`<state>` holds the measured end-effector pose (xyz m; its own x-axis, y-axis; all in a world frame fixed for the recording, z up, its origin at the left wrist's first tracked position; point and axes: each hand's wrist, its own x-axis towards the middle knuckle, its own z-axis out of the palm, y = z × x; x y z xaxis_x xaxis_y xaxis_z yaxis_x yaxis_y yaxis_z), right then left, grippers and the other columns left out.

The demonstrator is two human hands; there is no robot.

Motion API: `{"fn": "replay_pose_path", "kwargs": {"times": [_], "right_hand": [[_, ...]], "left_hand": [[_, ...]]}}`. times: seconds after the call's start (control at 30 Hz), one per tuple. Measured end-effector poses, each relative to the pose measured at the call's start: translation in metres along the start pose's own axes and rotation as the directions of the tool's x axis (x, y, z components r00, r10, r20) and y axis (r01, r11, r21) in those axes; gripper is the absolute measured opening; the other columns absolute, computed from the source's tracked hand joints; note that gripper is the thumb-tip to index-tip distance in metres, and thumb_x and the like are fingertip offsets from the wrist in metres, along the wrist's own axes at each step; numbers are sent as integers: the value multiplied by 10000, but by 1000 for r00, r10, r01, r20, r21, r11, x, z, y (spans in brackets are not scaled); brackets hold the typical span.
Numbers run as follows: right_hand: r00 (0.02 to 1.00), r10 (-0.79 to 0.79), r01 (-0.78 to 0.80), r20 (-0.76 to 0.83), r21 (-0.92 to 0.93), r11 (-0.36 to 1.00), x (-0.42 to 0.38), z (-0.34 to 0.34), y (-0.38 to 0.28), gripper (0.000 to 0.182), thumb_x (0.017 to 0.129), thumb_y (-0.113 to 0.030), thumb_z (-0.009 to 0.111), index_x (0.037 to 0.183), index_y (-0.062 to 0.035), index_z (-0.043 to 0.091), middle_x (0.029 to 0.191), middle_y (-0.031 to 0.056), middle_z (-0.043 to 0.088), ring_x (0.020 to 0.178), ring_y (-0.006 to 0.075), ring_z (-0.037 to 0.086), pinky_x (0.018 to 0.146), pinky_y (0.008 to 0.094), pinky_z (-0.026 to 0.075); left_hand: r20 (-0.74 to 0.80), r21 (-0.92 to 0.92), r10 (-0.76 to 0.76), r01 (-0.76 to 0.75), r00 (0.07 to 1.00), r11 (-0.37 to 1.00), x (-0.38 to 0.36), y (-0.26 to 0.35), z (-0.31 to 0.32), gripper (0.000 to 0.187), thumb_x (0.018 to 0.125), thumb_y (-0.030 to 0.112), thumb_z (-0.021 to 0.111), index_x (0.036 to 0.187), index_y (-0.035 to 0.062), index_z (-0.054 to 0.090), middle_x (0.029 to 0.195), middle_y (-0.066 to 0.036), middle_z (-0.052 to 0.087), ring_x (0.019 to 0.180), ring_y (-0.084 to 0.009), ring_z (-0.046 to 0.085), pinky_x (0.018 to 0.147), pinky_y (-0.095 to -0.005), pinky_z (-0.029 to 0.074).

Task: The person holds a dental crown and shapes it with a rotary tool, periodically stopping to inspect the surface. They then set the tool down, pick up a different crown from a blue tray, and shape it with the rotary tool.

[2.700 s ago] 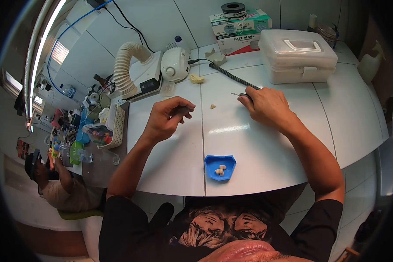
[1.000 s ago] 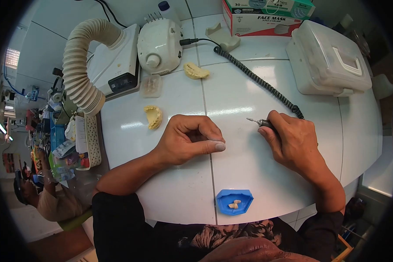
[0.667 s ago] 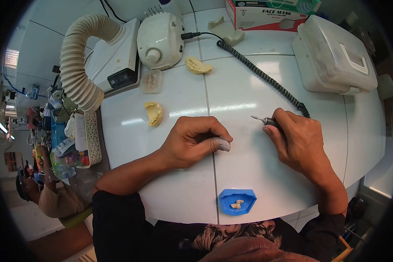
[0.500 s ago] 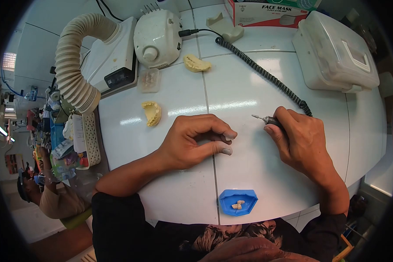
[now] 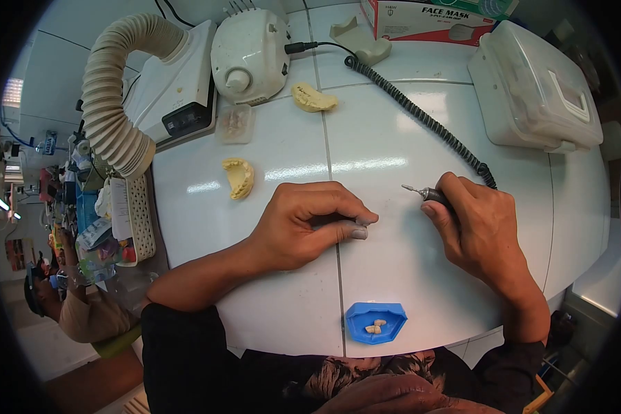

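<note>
1. Left hand (image 5: 303, 224) rests on the white tabletop (image 5: 393, 131), knuckles up, forearm coming in from lower left. Thumb and forefinger tips are pinched together near the tile seam; whatever sits between them is too small and hidden to name.
2. Right hand (image 5: 479, 228) lies on the table to the right, well apart from the left, palm down, wrist angled toward the lower right. Fingers wrapped tight around a rotary handpiece (image 5: 431, 194); its thin bur tip pokes out toward the left hand, not touching it.
3. Coiled black cord (image 5: 407, 103) runs from the handpiece up and left across the table to the white motor unit (image 5: 250, 45).
4. Blue tray (image 5: 375, 321) sits at the near table edge, below and between the hands, with a few small tooth-like pieces inside.
5. Yellow dental cast (image 5: 239, 176) lies left of the left hand, apart from it; a second yellow cast (image 5: 313, 98) sits near the motor unit.
6. Small clear box (image 5: 234, 123) between the two casts.
7. Ribbed suction hose (image 5: 110, 96) curves along the left side.
8. White lidded case (image 5: 538, 86) top right; face mask box (image 5: 435, 17) behind.
9. Another person (image 5: 76, 310) sits far left, below table level.
</note>
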<state>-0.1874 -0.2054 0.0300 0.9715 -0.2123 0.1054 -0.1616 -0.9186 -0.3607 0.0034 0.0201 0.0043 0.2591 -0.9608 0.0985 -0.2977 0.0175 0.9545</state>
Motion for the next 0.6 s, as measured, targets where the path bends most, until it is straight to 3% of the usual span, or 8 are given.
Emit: {"fn": "replay_pose_path", "kwargs": {"times": [0.3,0.5,0.6], "right_hand": [[1000,0,0,-1,-12,1000,0,-1,0,271,1032,-306,743,976,-70,622,724,87,642,604,319,659,540,452,479],[1000,-8,8,-11,-3,1000,0,0,1,269,1036,-306,737,977,-71,622,724,86,642,603,318,657,538,451,477],[1000,-3,3,-1,-13,1000,0,0,1,268,1039,-306,734,979,-71,622,723,86,642,602,319,654,537,451,477]], "left_hand": [[-15,-172,-168,162,986,972,-6,1,0,119,954,61,848,1045,-8,814,937,-82,798,844,-98,735,741,-246,575],[-31,-225,-135,124,990,966,-7,-2,-2,110,988,89,836,1008,-4,781,938,-50,760,839,-81,701,737,-238,559],[-74,-288,-112,86,991,954,-7,-4,3,145,1005,95,821,1087,1,748,970,-45,746,886,-81,701,778,-237,557]]}}
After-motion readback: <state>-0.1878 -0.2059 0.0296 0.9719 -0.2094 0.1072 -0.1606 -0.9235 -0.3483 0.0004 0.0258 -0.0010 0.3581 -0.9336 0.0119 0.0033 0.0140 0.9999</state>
